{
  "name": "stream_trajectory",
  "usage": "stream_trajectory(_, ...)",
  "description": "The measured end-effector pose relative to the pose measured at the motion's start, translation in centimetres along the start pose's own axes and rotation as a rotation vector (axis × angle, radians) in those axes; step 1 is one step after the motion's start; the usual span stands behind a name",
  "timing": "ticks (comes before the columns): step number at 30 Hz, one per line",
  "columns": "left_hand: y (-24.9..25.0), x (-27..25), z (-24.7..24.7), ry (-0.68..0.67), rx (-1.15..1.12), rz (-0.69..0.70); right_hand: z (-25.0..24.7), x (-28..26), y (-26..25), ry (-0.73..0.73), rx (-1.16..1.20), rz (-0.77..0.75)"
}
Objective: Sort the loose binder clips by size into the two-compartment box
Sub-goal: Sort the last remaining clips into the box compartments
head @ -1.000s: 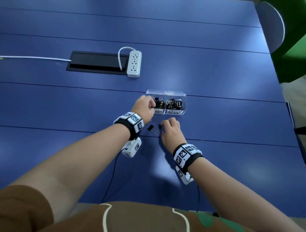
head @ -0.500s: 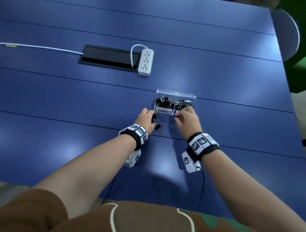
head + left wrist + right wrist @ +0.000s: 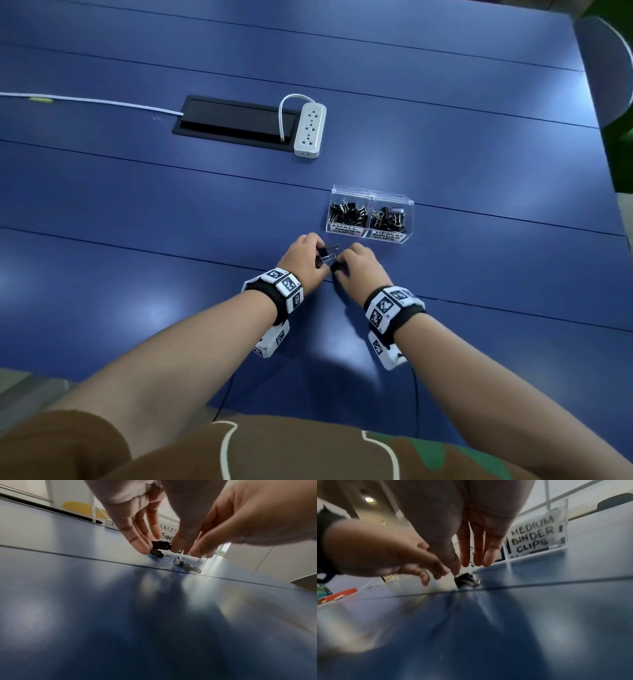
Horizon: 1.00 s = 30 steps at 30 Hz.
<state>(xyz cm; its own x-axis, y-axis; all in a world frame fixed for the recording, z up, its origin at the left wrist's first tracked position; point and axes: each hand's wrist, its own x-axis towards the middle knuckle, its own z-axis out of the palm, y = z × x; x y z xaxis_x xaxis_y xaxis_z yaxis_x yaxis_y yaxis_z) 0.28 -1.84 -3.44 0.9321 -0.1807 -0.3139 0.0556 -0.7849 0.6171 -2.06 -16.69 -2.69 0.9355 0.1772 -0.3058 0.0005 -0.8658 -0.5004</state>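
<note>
Clear two-compartment box (image 3: 369, 235), labelled small and medium, holds black clips; loose black clips (image 3: 325, 254) lie just before it.

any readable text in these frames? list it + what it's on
"MEDIUM BINDER CLIPS": label on the right compartment of the clear box.
"SMALL BINDER CLIPS": label on the left compartment; fingers partly hide it in the left wrist view.
Wristband markers: square codes, no words.
</note>
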Motion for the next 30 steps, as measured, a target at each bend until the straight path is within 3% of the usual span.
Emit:
stream_trajectory(10,0.5,1.3,0.1,-0.058,0.122,-0.047,0.9,-1.5,1.4,0.012,0.057,0.038)
stream_trajectory(16,0.7,1.6,0.7,-0.063,0.145,-0.028,-0.3,-2.8,3.3,0.022,0.255,0.319)
stream_trajectory(24,0.6,1.5,0.8,-0.062,0.152,0.018,-2.1,-3.1,4.9,0.029,0.173,0.276)
stream_trajectory(30,1.0,1.0,0.5,-0.054,0.221,0.192,-7.2,-0.7,5.3,0.257,0.215,0.273)
